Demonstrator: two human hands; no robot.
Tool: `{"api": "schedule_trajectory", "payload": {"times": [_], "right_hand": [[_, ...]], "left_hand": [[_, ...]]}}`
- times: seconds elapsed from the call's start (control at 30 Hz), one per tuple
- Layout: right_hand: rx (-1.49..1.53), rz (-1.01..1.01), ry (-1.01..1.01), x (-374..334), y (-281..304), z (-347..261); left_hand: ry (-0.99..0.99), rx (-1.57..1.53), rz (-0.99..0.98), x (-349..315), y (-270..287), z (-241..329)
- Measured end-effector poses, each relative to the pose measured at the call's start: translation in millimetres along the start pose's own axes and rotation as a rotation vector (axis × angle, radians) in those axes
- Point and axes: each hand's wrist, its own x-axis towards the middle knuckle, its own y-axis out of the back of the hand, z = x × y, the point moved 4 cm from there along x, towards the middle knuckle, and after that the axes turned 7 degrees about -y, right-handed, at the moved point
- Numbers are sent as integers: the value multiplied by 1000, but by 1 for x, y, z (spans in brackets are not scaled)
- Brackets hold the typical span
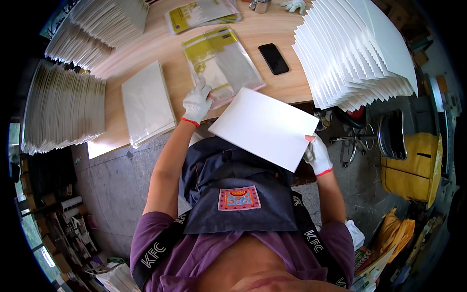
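Note:
My right hand (pixel 317 152), in a white glove with a red cuff, grips the right edge of a flat white board (pixel 266 127). The board is tilted in front of my lap, its far left part near the table edge. My left hand (pixel 197 102), gloved alike with bare fingertips, is closed at the near left corner of the top clear plastic bag (pixel 233 61) with yellow-green print. Its fingers reach over the bag's near edge; the exact pinch is partly hidden. The bag lies flat in a pile on the wooden table (pixel 168 48).
Left of the bags lie wrapped white boards (pixel 148 102), beside tall stacks of boards (pixel 65 107). A large fanned stack of white boards (pixel 350 58) stands at the right. A black phone (pixel 274 59), more printed bags (pixel 202 14) and a loose glove (pixel 294 5) lie on the table.

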Motion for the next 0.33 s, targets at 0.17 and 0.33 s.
{"api": "schedule_trajectory", "payload": {"times": [0.17,0.33], "right_hand": [[220,255,55,14,9,32],[280,-22,49,31,41,58]], "left_hand": [[-37,-302,-23,8,4,-3],[-63,-384,-38,17,21,7]]}}
